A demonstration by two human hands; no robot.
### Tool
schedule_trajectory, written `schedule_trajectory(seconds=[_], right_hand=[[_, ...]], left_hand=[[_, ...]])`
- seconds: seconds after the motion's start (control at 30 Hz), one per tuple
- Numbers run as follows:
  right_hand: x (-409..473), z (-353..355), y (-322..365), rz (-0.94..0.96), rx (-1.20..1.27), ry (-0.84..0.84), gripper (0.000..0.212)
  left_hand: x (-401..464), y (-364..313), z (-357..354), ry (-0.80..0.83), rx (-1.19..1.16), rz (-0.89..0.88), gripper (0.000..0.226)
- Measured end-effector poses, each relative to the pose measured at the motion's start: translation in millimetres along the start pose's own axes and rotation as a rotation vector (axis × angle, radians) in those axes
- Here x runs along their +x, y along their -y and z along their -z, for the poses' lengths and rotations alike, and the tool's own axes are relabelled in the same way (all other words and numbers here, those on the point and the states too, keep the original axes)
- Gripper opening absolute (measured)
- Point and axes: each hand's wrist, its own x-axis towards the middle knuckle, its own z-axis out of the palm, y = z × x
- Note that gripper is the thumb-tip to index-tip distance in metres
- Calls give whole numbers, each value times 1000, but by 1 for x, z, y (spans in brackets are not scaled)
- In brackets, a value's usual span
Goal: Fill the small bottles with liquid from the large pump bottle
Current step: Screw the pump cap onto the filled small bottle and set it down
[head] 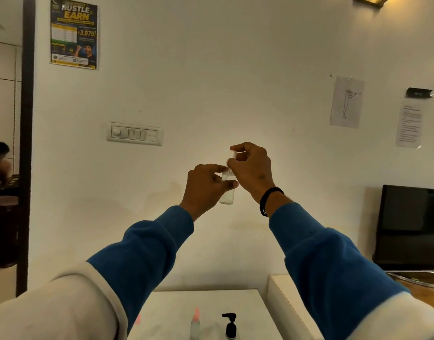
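Both my arms are raised in front of the wall. My left hand (206,184) grips a small clear bottle (227,193) by its upper body; some clear liquid shows inside. My right hand (251,168) pinches a small white cap (232,154) just above the bottle's neck. Far below, on the white table (247,305), stands the large pump bottle (230,326) with a black pump head, only its top in view. Left of it stands a small bottle with a pink cap (195,323), and another pink cap (137,319) peeks from behind my left sleeve.
A second white surface (284,298) adjoins the table on the right. A dark monitor (409,227) stands at the far right. A switch panel (135,133) and papers hang on the wall. A person sits beyond the doorway (0,163) at left.
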Motion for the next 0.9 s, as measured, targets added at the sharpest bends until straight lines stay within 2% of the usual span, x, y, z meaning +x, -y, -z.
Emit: schedule_trajectory(seconds=[0.3,0.4,0.47,0.67,0.77,0.9], right_hand=[[0,0,-1,-6,1,-11,30],[1,1,-2,-56,31,-4,22],[2,3,-2,-90,77,34,25],[0,4,-2,4,-36,23,27],[-1,1,-3,-23,-22,-10,25],[1,3,-5,-63,49,74,29]], left_hand=[[-3,6,-2,17,0,-4,49],[-3,6,-2,19,-6,8,50],[-2,6,-1,22,-2,9,50],[-4,8,-2,23,15,2,50],[-4,8,-4,16,5,2,51],[-1,7,-1,9,14,6,51]])
